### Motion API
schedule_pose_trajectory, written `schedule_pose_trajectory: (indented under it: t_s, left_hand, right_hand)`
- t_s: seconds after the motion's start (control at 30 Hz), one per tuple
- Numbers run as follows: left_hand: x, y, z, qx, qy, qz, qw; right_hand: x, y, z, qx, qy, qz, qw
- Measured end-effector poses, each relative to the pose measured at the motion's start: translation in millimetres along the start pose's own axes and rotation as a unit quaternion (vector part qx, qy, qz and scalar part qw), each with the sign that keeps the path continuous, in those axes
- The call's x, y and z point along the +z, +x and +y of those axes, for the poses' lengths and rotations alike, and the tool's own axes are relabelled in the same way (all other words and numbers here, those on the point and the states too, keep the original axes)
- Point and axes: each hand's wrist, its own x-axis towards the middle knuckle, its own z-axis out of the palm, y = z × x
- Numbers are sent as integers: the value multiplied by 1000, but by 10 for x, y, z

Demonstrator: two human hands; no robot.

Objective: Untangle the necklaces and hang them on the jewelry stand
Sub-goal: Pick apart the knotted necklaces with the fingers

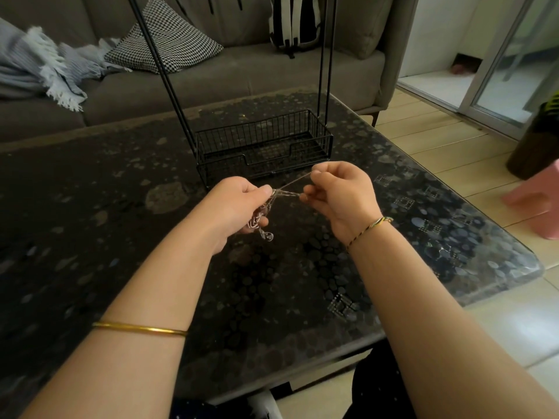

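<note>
A tangle of thin silver necklaces (273, 197) is held in the air above the dark table (121, 182). My left hand (239, 207) grips the bunched part of the tangle, and a small pendant (267, 236) dangles below it. My right hand (338, 195) pinches strands pulled out to the right, so the chains stretch taut between both hands. The black wire jewelry stand (263, 143) stands just behind my hands, with a basket base and tall thin uprights rising out of view. Nothing is visible hanging on it.
A grey sofa (211, 77) with a checked cushion (166, 40), a pale blanket (45, 65) and a black-and-white bag (295, 22) runs behind the table. At the right are tiled floor, a pink object (538, 204), a dark pot (535, 146) and a sliding door.
</note>
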Motion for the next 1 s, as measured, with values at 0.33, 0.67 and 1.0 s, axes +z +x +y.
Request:
schedule_pose_trajectory:
  t_s: [0.33,0.67,1.0]
  left_hand:
    - [-53,69,-9,-65,-173,43,982]
    - [-19,38,29,-53,-198,46,978]
    - [-2,31,-9,-27,-146,59,987]
  right_hand:
    - [-63,41,16,63,54,17,996]
    - [-61,25,-5,207,282,-10,937]
    - [-55,10,-13,207,232,-22,950]
